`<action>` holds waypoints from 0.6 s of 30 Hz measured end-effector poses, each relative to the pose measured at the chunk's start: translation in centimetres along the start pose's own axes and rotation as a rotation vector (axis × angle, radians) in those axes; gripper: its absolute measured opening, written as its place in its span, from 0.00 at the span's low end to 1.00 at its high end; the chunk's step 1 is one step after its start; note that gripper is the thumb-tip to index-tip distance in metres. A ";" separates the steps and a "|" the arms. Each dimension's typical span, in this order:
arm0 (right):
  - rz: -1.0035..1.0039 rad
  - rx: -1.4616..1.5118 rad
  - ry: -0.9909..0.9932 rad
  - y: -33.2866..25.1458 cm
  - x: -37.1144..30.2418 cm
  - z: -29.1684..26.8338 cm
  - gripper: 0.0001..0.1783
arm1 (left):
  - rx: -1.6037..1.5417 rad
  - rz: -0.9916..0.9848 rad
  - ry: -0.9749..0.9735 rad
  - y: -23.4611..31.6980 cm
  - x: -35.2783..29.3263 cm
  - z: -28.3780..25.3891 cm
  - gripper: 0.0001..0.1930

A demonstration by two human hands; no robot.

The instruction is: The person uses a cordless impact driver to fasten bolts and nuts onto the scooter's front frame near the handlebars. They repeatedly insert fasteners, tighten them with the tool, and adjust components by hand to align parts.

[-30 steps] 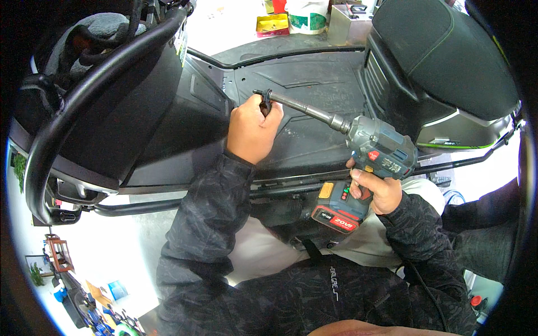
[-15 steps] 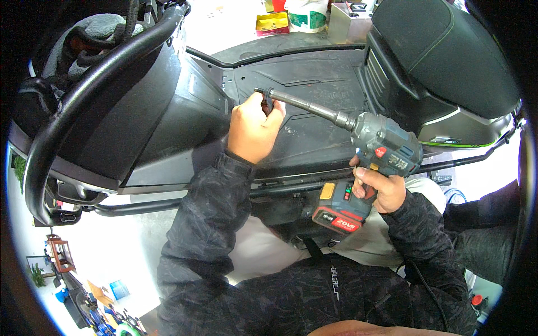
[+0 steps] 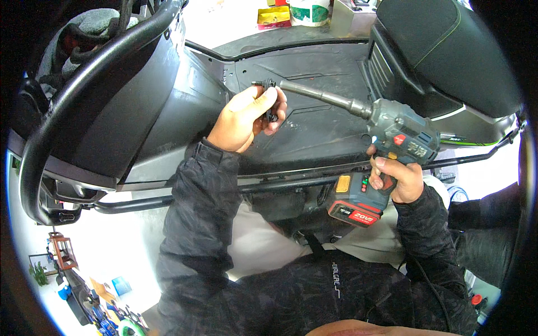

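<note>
left hand [image 3: 244,119], upper centre: pinches small black bolt [image 3: 269,101], steadying it at long bit tip; right hand [image 3: 399,178] clamps cordless drill [image 3: 392,143] grip, aiming it leftward.

My left hand [image 3: 246,116] hides most of the small black fastener [image 3: 269,101]; its shape cannot be told. My right hand [image 3: 399,178] covers the impact driver's [image 3: 392,131] grip. The seat [image 3: 448,50] is cut off at the top edge.

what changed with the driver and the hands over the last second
The cordless driver swung slightly to the right with the right hand, its long bit still meeting the small black fastener pinched by the left hand. Both hands kept their grip, and the black floor panel stayed put.
</note>
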State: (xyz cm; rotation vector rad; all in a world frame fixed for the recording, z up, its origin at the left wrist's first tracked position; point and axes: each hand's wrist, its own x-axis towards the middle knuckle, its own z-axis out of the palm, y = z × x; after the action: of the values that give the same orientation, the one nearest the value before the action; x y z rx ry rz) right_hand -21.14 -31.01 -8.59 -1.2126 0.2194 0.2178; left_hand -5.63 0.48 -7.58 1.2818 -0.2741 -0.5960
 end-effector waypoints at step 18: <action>0.065 -0.083 -0.068 0.8 -0.4 0.1 0.17 | -0.173 0.232 0.001 -0.3 0.4 0.6 0.15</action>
State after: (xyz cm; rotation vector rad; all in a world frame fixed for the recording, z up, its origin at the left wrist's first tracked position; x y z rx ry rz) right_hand -21.76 -30.64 -9.13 -1.2798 0.1926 0.3268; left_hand -5.67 -0.24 -7.73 1.0654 -0.3571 -0.4118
